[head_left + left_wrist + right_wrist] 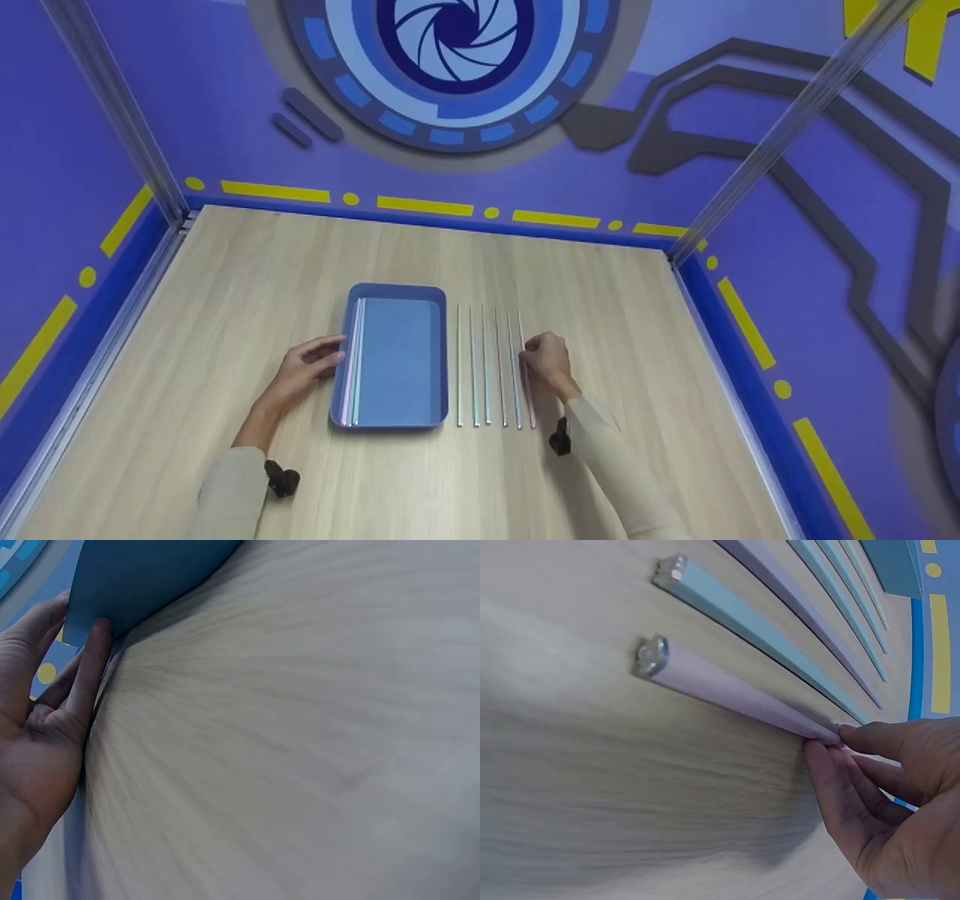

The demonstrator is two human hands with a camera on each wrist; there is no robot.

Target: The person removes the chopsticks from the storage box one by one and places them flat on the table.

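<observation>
A blue rectangular tray (403, 360) stands on the table, with pastel chopsticks (355, 367) lying lengthwise along its inner left side. The left hand (300, 369) is at the tray's left wall, its extended fingers touching the outside. Right of the tray, several chopsticks lie side by side, including a light blue chopstick (757, 641) and a lilac one (802, 604). The right hand (550, 358) pinches the outermost one, a pink chopstick (727, 694) with a silvery end, between thumb and fingers partway along its length. That chopstick's far part is hidden behind the hand.
The wooden table (480, 480) is bounded by blue patterned panels (525, 176) at the back and sides. Metal posts (139, 142) rise at the back corners. Black wrist mounts (282, 478) stick out beside both sleeves.
</observation>
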